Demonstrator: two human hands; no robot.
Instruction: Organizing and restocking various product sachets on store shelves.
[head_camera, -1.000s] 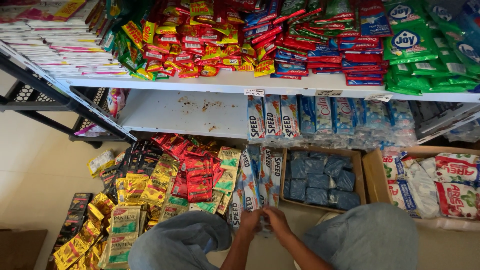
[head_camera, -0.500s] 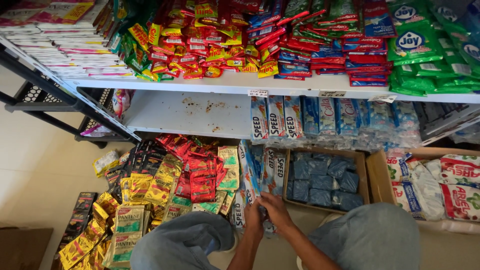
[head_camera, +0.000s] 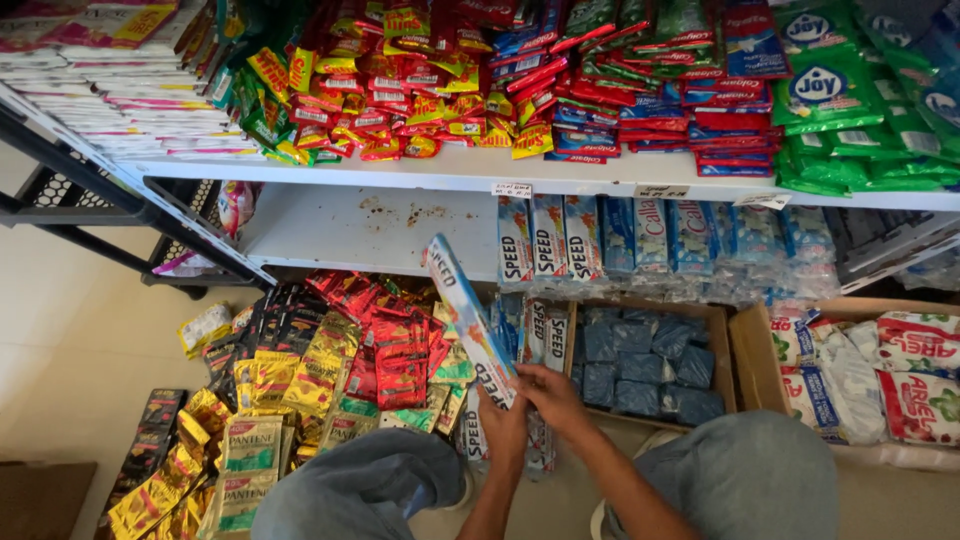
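Observation:
Both my hands grip the near end of a strip of blue-and-white sachets (head_camera: 468, 316) that rises tilted toward the lower white shelf (head_camera: 370, 228). My left hand (head_camera: 503, 425) holds it from below. My right hand (head_camera: 548, 393) closes over its lower end from the right. More blue-and-white sachets (head_camera: 545, 238) stand in a row on the right part of that shelf, and others (head_camera: 540, 335) lie on the floor just beyond my hands. My knees in grey trousers (head_camera: 360, 490) frame the bottom of the view.
Piles of red, yellow, green and black sachets (head_camera: 330, 360) cover the floor at the left. A cardboard box of dark blue packets (head_camera: 645, 365) sits to the right, then a box of white-and-red packs (head_camera: 880, 370). The upper shelf (head_camera: 560, 170) holds red, blue and green packets.
My hands have lifted the sachet strip off the floor pile; it now stands up tilted toward the lower shelf. The view has shifted slightly nearer the shelves.

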